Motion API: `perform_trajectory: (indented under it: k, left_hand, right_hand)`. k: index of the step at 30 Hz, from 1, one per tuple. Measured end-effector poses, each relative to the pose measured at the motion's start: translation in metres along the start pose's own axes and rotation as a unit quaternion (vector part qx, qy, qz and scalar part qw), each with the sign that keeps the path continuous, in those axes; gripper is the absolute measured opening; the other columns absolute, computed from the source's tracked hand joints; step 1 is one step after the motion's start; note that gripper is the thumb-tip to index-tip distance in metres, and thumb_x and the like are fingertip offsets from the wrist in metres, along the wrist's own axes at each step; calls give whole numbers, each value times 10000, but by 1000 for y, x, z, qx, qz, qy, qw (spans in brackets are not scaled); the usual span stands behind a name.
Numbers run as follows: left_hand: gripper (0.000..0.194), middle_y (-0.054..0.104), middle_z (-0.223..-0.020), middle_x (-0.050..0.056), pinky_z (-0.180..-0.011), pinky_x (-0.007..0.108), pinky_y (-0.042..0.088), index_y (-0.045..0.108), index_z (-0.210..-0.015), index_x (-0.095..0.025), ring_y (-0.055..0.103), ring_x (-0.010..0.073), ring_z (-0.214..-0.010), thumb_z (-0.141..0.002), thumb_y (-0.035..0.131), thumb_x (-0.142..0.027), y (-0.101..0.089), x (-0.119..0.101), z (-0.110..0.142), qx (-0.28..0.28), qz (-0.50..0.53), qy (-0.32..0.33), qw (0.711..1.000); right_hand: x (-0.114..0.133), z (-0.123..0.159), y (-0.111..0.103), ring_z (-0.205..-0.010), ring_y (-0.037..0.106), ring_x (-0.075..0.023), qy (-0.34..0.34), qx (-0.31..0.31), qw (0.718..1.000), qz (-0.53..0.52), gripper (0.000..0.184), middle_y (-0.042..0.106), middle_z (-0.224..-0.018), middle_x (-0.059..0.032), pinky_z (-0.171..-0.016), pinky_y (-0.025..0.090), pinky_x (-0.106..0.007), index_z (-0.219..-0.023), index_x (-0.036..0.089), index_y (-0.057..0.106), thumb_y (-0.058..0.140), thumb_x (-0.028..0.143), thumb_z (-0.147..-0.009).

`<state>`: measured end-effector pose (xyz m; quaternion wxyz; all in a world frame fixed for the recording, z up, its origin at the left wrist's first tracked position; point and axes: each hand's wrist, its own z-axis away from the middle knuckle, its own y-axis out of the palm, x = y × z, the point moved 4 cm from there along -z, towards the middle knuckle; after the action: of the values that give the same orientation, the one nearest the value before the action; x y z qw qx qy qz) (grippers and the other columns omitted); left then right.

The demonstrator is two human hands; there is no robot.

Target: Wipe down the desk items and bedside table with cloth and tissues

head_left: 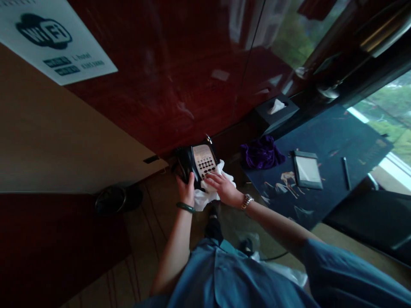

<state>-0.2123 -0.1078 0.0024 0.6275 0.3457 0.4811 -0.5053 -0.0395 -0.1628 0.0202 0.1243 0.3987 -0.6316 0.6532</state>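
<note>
The black desk telephone (195,164) with its pale keypad panel stands at the near-left end of the dark desk mat, against the glossy red-brown wood wall (167,77). The left hand (186,188) grips the telephone's left side with fingers wrapped round its edge, while the right hand (221,186) lies with fingers spread flat, pressing a crumpled white cloth (208,194) against the keypad's lower right. This looks like the wiping step, and the next stroke would call for light, even pressure across the keys while the left hand steadies the set; a bunched purple cloth (261,153) lies just right of the telephone.
</note>
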Motion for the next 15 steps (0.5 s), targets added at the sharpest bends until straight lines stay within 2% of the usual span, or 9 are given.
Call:
perform_trajectory:
  k: [3, 5, 7, 9, 10, 12, 14, 15]
  left_hand:
    - [913, 335, -1594, 262, -1274, 440, 185, 376, -1500, -54, 278, 343, -1523, -801, 767, -493, -16, -6, 33, -55, -118, 98, 987]
    - [845, 405, -1542, 216, -1284, 431, 137, 506, -1419, -100, 283, 342, -1504, -705, 838, -407, -18, 0, 66, -29, -136, 118, 983]
    - [563, 594, -1289, 157, -1263, 467, 207, 687, -1098, -164, 413, 364, -1396, -589, 876, -313, -8, 18, 101, 25, -93, 50, 994]
    - [332, 658, -973, 111, -1137, 538, 395, 670, -826, -184, 584, 367, -1156, -578, 843, -322, 12, 36, 138, 75, -42, -42, 995]
    - [304, 662, -901, 97, -1031, 527, 485, 661, -811, -180, 631, 341, -1035, -617, 813, -359, 26, 42, 157, 100, -16, -72, 992]
    - [312, 695, -940, 84, -857, 410, 562, 676, -936, -171, 663, 259, -915, -728, 745, -393, 52, 49, 197, 140, 87, -131, 977]
    - [291, 709, -1042, 79, -798, 308, 556, 672, -1025, -175, 669, 198, -925, -802, 715, -358, 68, 51, 240, 161, 220, -218, 937]
    - [295, 710, -1085, 84, -810, 300, 555, 671, -1053, -178, 672, 193, -957, -817, 722, -347, 69, 51, 261, 167, 267, -256, 914]
  right_hand:
    - [2, 34, -33, -1355, 494, -223, 48, -91, 990, -100, 747, 463, -1502, -164, -1157, 442, -402, -1502, 133, 405, 439, 0, -768]
    - [-2, 45, -57, -1284, 538, -240, 86, -155, 968, -177, 662, 517, -1407, -180, -1107, 477, -408, -1450, 115, 389, 535, 119, -804]
    - [-9, 54, -70, -1153, 593, -244, 118, -174, 946, -249, 560, 584, -1272, -151, -1001, 530, -402, -1329, 129, 447, 636, 293, -827]
    - [-19, 69, -70, -1096, 602, -242, 144, -181, 933, -276, 498, 605, -1207, -126, -962, 534, -402, -1207, 155, 523, 679, 436, -827]
    - [-22, 81, -66, -1140, 589, -250, 146, -179, 932, -280, 511, 600, -1242, -133, -1000, 514, -415, -1190, 161, 550, 694, 480, -818]
    - [-22, 110, -49, -1245, 554, -259, 133, -139, 931, -310, 602, 575, -1349, -154, -1075, 471, -427, -1276, 156, 564, 711, 509, -811]
    - [-17, 143, -25, -1202, 604, -253, 125, -23, 917, -379, 661, 610, -1342, -168, -1022, 516, -414, -1367, 128, 540, 689, 504, -844]
    - [-15, 157, -18, -1119, 652, -245, 128, 31, 908, -398, 642, 659, -1273, -163, -958, 552, -397, -1362, 110, 556, 683, 492, -862]
